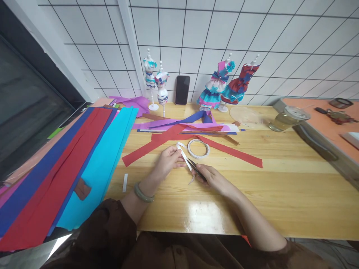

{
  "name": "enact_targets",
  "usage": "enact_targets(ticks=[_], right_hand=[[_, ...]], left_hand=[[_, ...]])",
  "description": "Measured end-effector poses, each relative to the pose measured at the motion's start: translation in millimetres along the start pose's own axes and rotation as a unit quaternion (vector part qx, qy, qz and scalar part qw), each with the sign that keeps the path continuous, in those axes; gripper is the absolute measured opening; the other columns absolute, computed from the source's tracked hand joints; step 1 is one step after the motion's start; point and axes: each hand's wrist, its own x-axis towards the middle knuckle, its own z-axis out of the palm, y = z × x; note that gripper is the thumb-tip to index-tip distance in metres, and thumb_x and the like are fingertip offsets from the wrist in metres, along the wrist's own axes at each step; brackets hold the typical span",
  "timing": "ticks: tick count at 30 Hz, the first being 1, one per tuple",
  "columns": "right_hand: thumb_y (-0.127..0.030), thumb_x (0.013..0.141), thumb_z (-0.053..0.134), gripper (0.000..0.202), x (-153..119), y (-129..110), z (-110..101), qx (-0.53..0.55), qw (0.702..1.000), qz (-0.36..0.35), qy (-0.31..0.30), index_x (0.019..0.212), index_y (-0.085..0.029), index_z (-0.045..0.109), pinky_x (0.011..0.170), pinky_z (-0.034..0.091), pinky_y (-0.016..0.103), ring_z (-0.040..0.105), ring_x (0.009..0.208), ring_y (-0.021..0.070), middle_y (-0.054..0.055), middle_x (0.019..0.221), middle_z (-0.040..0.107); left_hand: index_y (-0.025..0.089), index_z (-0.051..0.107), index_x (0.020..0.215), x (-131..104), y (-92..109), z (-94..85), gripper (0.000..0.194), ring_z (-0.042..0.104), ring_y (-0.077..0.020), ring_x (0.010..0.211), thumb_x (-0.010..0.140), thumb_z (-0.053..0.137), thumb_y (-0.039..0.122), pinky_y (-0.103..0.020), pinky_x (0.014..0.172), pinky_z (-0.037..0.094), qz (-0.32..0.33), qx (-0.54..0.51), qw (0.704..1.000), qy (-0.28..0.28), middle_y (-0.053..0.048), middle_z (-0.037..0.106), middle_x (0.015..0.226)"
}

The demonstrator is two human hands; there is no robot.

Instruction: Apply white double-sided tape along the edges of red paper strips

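Observation:
Between thumb and fingers, my left hand (167, 161) pinches a narrow white strip of tape (183, 155). My right hand (213, 178) grips dark scissors (197, 170), whose blades lie against the strip's lower part. A curled end dangles below the scissors. Just beyond my hands, a roll of white tape (208, 151) lies flat on the wooden table (280, 201). Red crepe paper strips (235, 149) stretch across the table behind it. A short white piece (125, 182) lies left of my left hand.
Folded crepe paper, red (64, 175) and turquoise (101, 164) among it, covers the left side. Several small dressed mannequins (215, 87) and a phone (182, 90) stand by the tiled wall. A lidded glass cup (288, 118) stands at the right, near an orange surface (316, 116).

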Motion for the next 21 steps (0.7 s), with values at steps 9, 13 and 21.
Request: enact_targets(ticks=[9, 13, 21], right_hand=[[-0.051, 0.088, 0.026, 0.045, -1.5, -5.1, 1.5, -0.05, 0.998, 0.004, 0.03, 0.077, -0.017, 0.052, 0.051, 0.03, 0.023, 0.037, 0.051, 0.0105, -0.003, 0.059, 0.04], [-0.05, 0.088, 0.029, 0.042, -1.5, -4.3, 1.6, -0.096, 0.994, -0.015, 0.056, 0.066, -0.018, 0.045, 0.056, 0.032, 0.024, 0.039, 0.057, 0.0114, -0.002, 0.06, 0.041], [-0.049, 0.087, 0.032, 0.041, -1.6, -4.6, 1.5, -0.116, 0.991, -0.009, 0.071, 0.07, -0.017, 0.049, 0.057, 0.032, 0.024, 0.04, 0.059, 0.0118, -0.002, 0.061, 0.044]], left_hand=[[0.015, 0.047, 0.076, 0.8, -2.2, 0.2, 0.02, 0.062, -0.0115, 0.067, 0.075, 0.059, 0.03, -0.031, 0.07, 0.053, 0.012, -0.012, 1.0, -0.01, -0.001, 0.058, 0.07], [0.015, 0.047, 0.074, 1.0, -1.5, 0.4, 0.021, 0.061, -0.0114, 0.064, 0.073, 0.059, 0.031, -0.032, 0.07, 0.052, 0.008, -0.003, 1.0, 0.005, -0.001, 0.058, 0.068], [0.015, 0.047, 0.074, 1.2, -0.8, -0.2, 0.022, 0.061, -0.0118, 0.063, 0.073, 0.059, 0.032, -0.03, 0.067, 0.053, 0.009, 0.013, 1.0, 0.007, -0.001, 0.059, 0.065]])
